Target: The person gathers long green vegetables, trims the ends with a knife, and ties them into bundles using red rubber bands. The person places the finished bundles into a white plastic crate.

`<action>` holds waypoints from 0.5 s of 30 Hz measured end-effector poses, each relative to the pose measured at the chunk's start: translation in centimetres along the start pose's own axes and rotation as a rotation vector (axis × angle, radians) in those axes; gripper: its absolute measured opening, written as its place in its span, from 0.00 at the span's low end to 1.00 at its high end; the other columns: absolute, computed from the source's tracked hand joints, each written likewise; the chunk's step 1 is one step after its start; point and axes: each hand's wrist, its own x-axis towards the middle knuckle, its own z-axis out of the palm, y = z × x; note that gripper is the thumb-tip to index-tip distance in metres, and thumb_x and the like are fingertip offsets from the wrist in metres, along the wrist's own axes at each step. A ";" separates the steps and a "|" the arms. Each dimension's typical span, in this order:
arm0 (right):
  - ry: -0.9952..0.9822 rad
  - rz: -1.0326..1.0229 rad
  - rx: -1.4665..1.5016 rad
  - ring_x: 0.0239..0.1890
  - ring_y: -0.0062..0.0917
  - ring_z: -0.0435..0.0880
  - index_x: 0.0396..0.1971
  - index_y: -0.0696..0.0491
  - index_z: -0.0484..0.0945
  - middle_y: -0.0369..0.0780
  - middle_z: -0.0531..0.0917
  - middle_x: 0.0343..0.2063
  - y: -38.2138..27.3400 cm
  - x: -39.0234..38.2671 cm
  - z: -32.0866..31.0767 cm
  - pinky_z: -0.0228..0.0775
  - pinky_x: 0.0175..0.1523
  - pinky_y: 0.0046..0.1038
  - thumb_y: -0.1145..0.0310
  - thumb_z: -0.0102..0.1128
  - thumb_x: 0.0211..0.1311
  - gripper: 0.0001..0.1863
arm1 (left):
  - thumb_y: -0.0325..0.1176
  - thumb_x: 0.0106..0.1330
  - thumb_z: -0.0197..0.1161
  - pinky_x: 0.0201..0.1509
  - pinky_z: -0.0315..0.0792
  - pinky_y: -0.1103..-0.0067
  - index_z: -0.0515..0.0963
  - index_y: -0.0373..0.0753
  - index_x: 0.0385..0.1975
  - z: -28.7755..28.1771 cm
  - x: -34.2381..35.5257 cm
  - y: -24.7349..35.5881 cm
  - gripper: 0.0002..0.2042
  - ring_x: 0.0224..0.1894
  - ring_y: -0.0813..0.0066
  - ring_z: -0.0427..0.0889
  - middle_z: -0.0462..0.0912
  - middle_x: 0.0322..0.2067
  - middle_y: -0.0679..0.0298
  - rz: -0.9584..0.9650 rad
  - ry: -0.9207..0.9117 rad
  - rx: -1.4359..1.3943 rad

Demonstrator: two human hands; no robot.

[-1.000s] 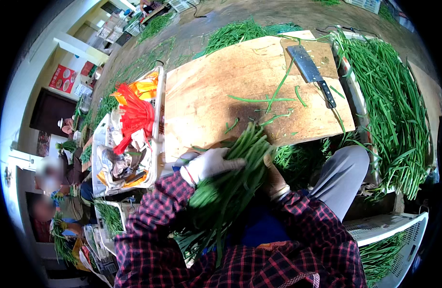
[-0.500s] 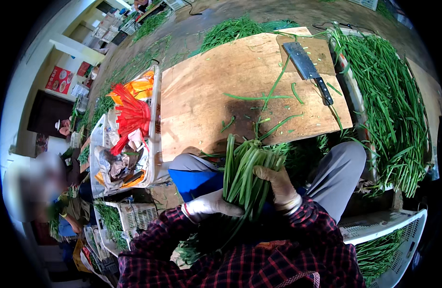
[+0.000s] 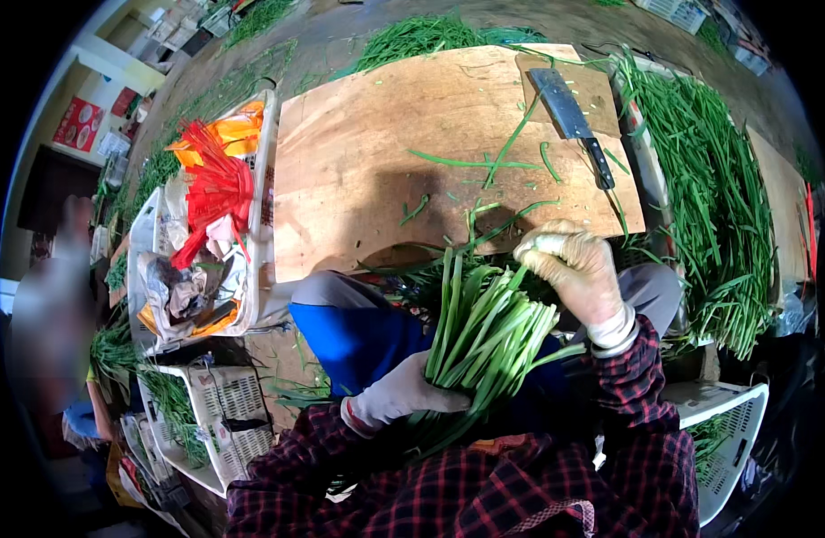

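Observation:
A thick bunch of green garlic chives (image 3: 493, 332) stands tilted above my lap, cut ends fanned up and to the right. My left hand (image 3: 403, 394), in a pale work glove, is wrapped round its lower part, thumb across the front. Gloved too, my right hand (image 3: 574, 269) is raised at the bunch's upper right edge, fingers pinched at the tip of one chive stalk. One stalk sticks out sideways below my right wrist. The lower leaves are hidden against my checked shirt.
Ahead lies a wooden board (image 3: 358, 152) with loose stalks and a black-handled cleaver (image 3: 569, 117). At left, a white basket (image 3: 264, 179) holds red ties (image 3: 217, 184) and bags. A crate of chives (image 3: 717, 206) stands right; another crate (image 3: 228, 412) sits lower left, near a blurred person.
My right hand has moved up and right from the side of the bunch to its upper edge. The cut ends have fanned out to the right. The view has shifted slightly.

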 end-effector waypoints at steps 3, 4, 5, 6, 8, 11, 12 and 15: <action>0.180 0.105 -0.396 0.31 0.32 0.82 0.33 0.56 0.84 0.42 0.83 0.27 3.1 -0.2 -1.9 0.72 0.37 0.29 0.70 0.67 0.54 0.07 | 0.27 0.54 0.72 0.57 0.68 0.77 0.73 0.37 0.54 0.2 -0.4 0.2 0.26 0.49 0.78 0.75 0.80 0.47 0.67 0.030 -0.002 -0.026; 0.223 0.107 -0.619 0.31 0.35 0.82 0.32 0.55 0.84 0.43 0.82 0.27 4.1 -0.3 -2.5 0.72 0.36 0.30 0.67 0.66 0.55 0.08 | 0.26 0.54 0.72 0.57 0.69 0.77 0.73 0.37 0.54 0.2 -0.4 0.3 0.25 0.49 0.78 0.75 0.80 0.46 0.67 0.021 0.001 -0.038; 0.159 0.118 -0.824 0.30 0.39 0.81 0.32 0.53 0.84 0.44 0.82 0.26 6.1 -0.6 -3.2 0.72 0.35 0.33 0.61 0.65 0.56 0.11 | 0.26 0.54 0.71 0.56 0.69 0.77 0.73 0.37 0.54 0.3 -0.5 0.3 0.25 0.49 0.79 0.75 0.80 0.46 0.67 0.012 0.003 -0.051; 0.042 0.202 -0.987 0.30 0.40 0.82 0.31 0.52 0.84 0.44 0.82 0.25 4.6 -0.4 -3.4 0.73 0.35 0.35 0.61 0.65 0.55 0.10 | 0.26 0.54 0.71 0.56 0.69 0.77 0.73 0.37 0.54 0.2 -0.4 0.3 0.25 0.49 0.79 0.75 0.80 0.46 0.67 0.006 -0.001 -0.050; 0.166 0.136 -1.023 0.31 0.40 0.82 0.29 0.50 0.83 0.43 0.82 0.25 4.0 1.4 -3.3 0.73 0.35 0.35 0.61 0.64 0.56 0.09 | 0.26 0.54 0.71 0.57 0.69 0.77 0.73 0.37 0.54 0.0 -0.8 0.5 0.25 0.49 0.79 0.75 0.80 0.45 0.67 -0.009 0.019 -0.041; 0.464 0.116 -1.111 0.29 0.41 0.82 0.29 0.50 0.83 0.45 0.82 0.25 6.8 2.9 -8.7 0.75 0.35 0.36 0.64 0.62 0.57 0.06 | 0.26 0.54 0.72 0.58 0.68 0.79 0.69 0.37 0.58 -0.5 -0.9 0.2 0.30 0.50 0.79 0.74 0.78 0.48 0.68 0.056 -0.029 0.016; 0.414 0.286 -1.243 0.27 0.41 0.82 0.29 0.50 0.83 0.45 0.83 0.25 5.8 2.9 -10.8 0.75 0.34 0.36 0.66 0.62 0.57 0.06 | 0.26 0.54 0.72 0.58 0.68 0.79 0.69 0.37 0.58 -0.5 -0.7 0.4 0.30 0.50 0.79 0.74 0.78 0.49 0.68 0.066 -0.042 0.017; -0.461 0.398 -0.550 0.38 0.28 0.85 0.38 0.60 0.82 0.42 0.86 0.32 0.7 3.7 -8.0 0.75 0.43 0.27 0.69 0.66 0.54 0.13 | 0.26 0.54 0.72 0.58 0.67 0.79 0.69 0.37 0.58 -0.9 -1.0 -0.3 0.29 0.51 0.80 0.73 0.78 0.49 0.68 0.078 0.023 -0.016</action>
